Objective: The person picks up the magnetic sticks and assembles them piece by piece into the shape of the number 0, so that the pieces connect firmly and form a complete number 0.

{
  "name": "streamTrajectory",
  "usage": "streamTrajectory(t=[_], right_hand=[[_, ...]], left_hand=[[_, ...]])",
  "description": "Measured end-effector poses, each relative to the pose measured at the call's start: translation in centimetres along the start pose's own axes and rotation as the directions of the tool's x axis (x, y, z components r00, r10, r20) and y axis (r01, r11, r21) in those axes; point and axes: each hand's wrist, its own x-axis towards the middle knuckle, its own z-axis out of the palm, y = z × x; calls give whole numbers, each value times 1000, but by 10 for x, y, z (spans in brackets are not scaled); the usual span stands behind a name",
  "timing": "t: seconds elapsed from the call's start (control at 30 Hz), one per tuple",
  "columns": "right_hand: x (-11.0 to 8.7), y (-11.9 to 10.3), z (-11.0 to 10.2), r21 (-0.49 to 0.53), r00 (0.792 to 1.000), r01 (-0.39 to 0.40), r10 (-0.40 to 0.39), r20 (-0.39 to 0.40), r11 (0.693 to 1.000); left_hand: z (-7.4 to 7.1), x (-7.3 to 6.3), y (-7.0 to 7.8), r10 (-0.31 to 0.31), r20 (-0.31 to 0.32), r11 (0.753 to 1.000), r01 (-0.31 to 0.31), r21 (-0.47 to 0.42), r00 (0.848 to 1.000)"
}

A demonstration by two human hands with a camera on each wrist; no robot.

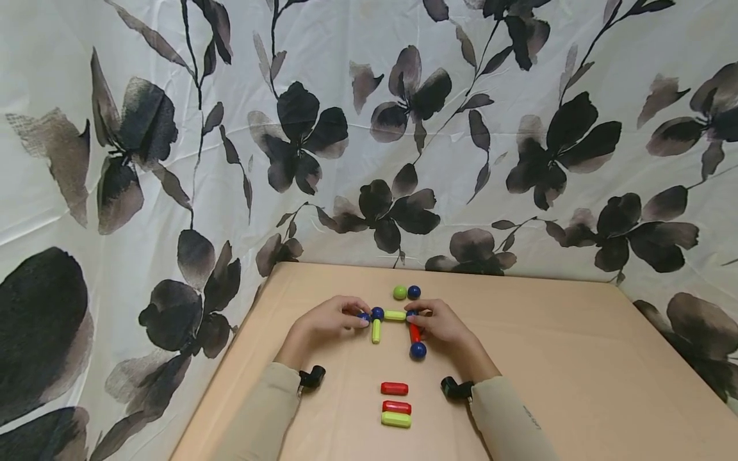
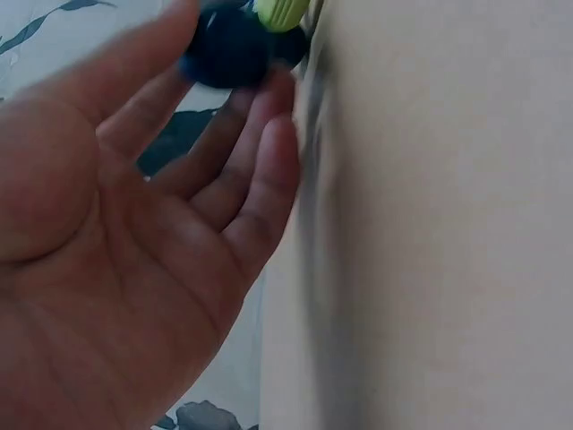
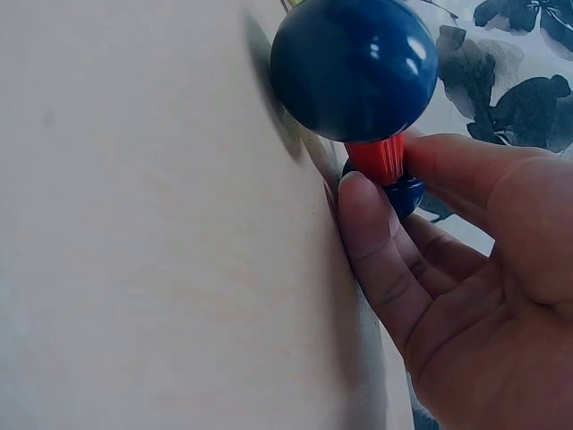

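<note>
My left hand (image 1: pixel 330 320) pinches a blue ball (image 2: pixel 228 49) between thumb and fingers. Right beside that ball is a second blue ball (image 1: pixel 377 313), from which one green rod (image 1: pixel 376 331) points toward me and another green rod (image 1: pixel 394 315) runs right. At the far end of this second rod, my right hand (image 1: pixel 442 321) pinches a blue ball (image 3: pixel 405 195), partly hidden by the fingers. A red rod (image 1: pixel 414 333) joins it to a larger-looking near blue ball (image 3: pixel 354 67), which hangs closest to the right wrist camera.
Behind the joined pieces lie a green ball (image 1: pixel 400 292) and a blue ball (image 1: pixel 414 292). Nearer to me on the tan table (image 1: pixel 576 384) are a red rod (image 1: pixel 394 388), another red rod (image 1: pixel 396 407) and a green rod (image 1: pixel 396 419). A floral cloth (image 1: pixel 461 166) hangs behind the table.
</note>
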Motion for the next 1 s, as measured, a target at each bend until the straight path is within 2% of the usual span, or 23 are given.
streamTrajectory(t=[0.07, 0.13, 0.3, 0.37, 0.47, 0.57, 0.83, 1.0], right_hand=[[0, 0, 0, 0, 1000, 0, 0, 1, 1000], [-1, -1, 0, 2, 1000, -2, 2, 0, 1000], [0, 0, 0, -3, 1000, 0, 0, -9, 1000], [1, 0, 0, -3, 1000, -2, 2, -10, 1000], [2, 0, -1, 0, 1000, 3, -3, -10, 1000], [1, 0, -2, -5, 1000, 9, -9, -9, 1000], [0, -1, -3, 7, 1000, -5, 5, -4, 1000], [-1, 0, -2, 0, 1000, -9, 9, -3, 1000]], left_hand=[[-3, -4, 1, -16, 112, 1000, 17, -8, 994], [-4, -5, 4, -24, 188, 1000, 24, 6, 982], [1, -6, 16, -42, 287, 998, 30, 48, 957], [4, -6, 21, -52, 296, 997, 33, 68, 954], [8, -6, 28, -64, 278, 992, 31, 120, 959], [11, -3, 31, -76, 255, 986, 34, 166, 964], [22, 1, 34, -85, 248, 972, 26, 232, 965], [29, 1, 36, -154, 220, 954, 86, 288, 963]])
